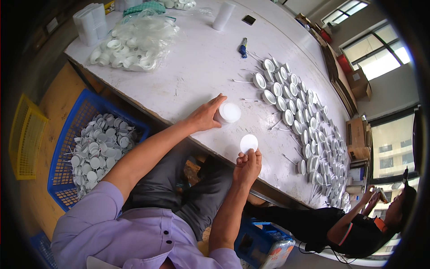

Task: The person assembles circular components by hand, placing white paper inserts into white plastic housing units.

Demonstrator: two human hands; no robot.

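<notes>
— White plastic, mostly. What did you have in the left hand?

— I had it wrapped around a small white round jar standing upright on the white table, near the front edge. Fingers curled against its side, thumb over the top rim. The lid face pointed up at me.

— And the right hand?

— I pinched a thin white disc between thumb and fingertips, held up just over the table edge. The disc was close to the jar but apart from it.

— What lay further along the table?

— Rows of white caps ran off to my right in a long curved band, many with thin stems sticking out. A blue-and-grey pen-like tool lay beyond them, and a white cylinder stood near the far edge beside a small dark square.

— Anything on the far left?

— A clear plastic bag of white caps sat on the corner, with a stack of white containers behind it.

— And below the table?

— A blue crate full of white and grey caps stood on the floor at my left, next to a yellow crate. Another person sat low at my right, hands raised around something I couldn't make out.
</notes>
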